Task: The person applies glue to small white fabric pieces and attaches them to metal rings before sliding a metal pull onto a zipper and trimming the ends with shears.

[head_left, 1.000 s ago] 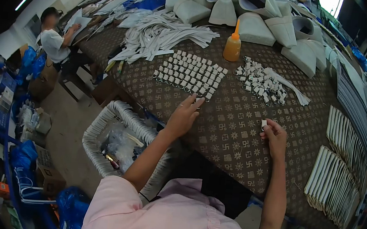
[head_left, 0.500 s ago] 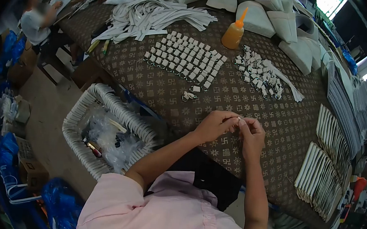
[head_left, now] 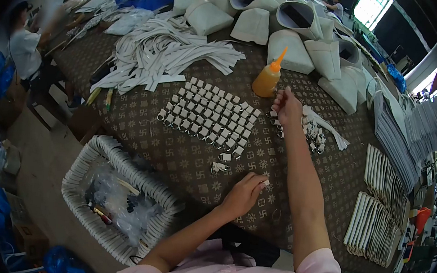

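Small, pale, squarish tab [head_left: 265,183] at fingertips of left hand [head_left: 245,194], pinched, over near part of tabletop [head_left: 139,131]; surface brown, printed with pale motifs. Right hand [head_left: 288,109]: fingers curled, just beside translucent plastic bottle [head_left: 265,83] of amber liquid, orange tapered nozzle; cannot tell whether it grips anything. Between and leftward: block of tabs [head_left: 207,113] in rows, metal rings along edges. Beyond: tangled heap of flat white strips [head_left: 155,50].

One tab grid [head_left: 208,112], one tab heap [head_left: 313,134], one orange bottle [head_left: 264,81] show.
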The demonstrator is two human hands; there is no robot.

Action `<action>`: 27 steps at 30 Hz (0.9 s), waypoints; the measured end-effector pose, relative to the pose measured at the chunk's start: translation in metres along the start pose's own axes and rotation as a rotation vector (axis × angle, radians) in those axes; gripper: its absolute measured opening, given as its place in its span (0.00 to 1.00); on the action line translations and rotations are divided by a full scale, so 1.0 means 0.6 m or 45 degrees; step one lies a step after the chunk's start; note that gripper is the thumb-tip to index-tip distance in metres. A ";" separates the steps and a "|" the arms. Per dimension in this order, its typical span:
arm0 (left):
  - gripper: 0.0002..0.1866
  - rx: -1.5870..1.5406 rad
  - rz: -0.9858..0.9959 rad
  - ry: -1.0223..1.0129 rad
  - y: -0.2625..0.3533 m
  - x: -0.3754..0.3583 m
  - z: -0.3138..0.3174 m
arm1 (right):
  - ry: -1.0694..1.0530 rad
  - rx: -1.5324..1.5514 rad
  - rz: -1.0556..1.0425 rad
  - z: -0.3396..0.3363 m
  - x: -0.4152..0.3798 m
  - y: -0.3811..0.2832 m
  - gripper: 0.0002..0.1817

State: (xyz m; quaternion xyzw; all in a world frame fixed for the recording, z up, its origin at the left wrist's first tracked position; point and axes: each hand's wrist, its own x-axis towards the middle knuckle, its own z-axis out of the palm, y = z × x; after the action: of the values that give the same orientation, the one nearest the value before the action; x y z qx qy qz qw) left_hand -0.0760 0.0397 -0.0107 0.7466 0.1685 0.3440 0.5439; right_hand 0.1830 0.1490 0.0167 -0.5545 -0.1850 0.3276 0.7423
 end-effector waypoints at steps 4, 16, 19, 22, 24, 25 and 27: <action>0.10 0.005 -0.104 -0.124 0.010 0.004 -0.005 | -0.009 0.671 0.470 0.031 0.045 0.006 0.32; 0.11 0.028 -0.041 -0.031 0.003 0.006 0.009 | 0.223 1.616 0.613 0.150 0.088 0.017 0.37; 0.10 0.048 -0.030 -0.049 -0.004 0.005 0.011 | 0.463 1.738 0.771 0.166 0.087 -0.016 0.31; 0.08 -0.026 -0.255 -0.059 -0.020 -0.001 0.019 | 0.387 1.731 0.834 0.157 0.135 0.008 0.28; 0.08 -0.014 -0.200 -0.034 -0.025 0.003 0.024 | 0.256 1.500 0.763 0.160 0.122 0.020 0.25; 0.07 -0.007 -0.165 -0.005 -0.025 0.000 0.021 | 0.256 1.394 0.715 0.159 0.096 0.008 0.25; 0.09 0.056 -0.159 -0.034 -0.026 0.002 0.017 | 0.060 1.409 0.580 0.140 0.061 -0.016 0.26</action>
State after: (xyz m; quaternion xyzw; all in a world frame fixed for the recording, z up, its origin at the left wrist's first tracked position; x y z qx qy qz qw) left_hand -0.0661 0.0388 -0.0264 0.7509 0.2149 0.2955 0.5502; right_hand 0.1583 0.2318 0.0490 -0.1182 0.1531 0.5139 0.8358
